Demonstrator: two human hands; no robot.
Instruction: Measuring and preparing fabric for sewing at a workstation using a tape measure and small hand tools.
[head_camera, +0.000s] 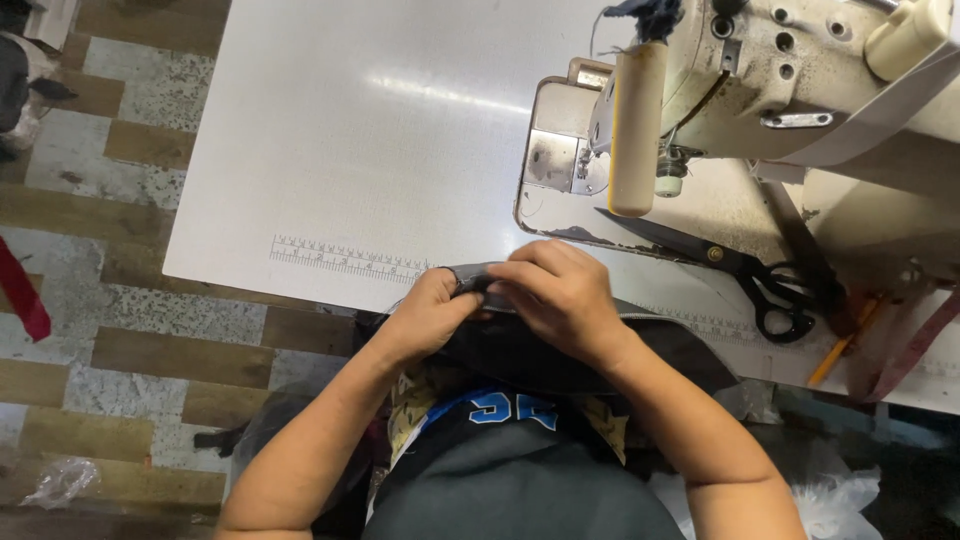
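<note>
Floor of mixed wood planks and speckled grey tiles (120, 300) runs along the 9 o'clock side of the view. A white counter (380, 140) fills the centre and 12 o'clock area, with a printed ruler strip (340, 258) near its front edge. A cream industrial sewing machine (800, 80) stands at 1 to 2 o'clock, a wad of dark thread (645, 18) on its head. Black-handled scissors (740, 270) lie on the counter at 3 o'clock, just beside the machine bed; a yellow pencil (840, 350) lies nearby, closer to the counter's front edge.

A piece of dark grey fabric (560, 350) sits at the front edge of the counter, at 6 o'clock from the machine, draping off toward the person's lap. The left hand (430, 310) has its grip clamped on the upper edge of the fabric, fingers curled over it. The right hand (560, 295) lies over the same edge, touching the left hand, its grip pinched together on the fabric. The fingertips of both hands are partly hidden by the cloth and by each other. Clear plastic bags (830, 500) lie on the floor at 5 o'clock.
</note>
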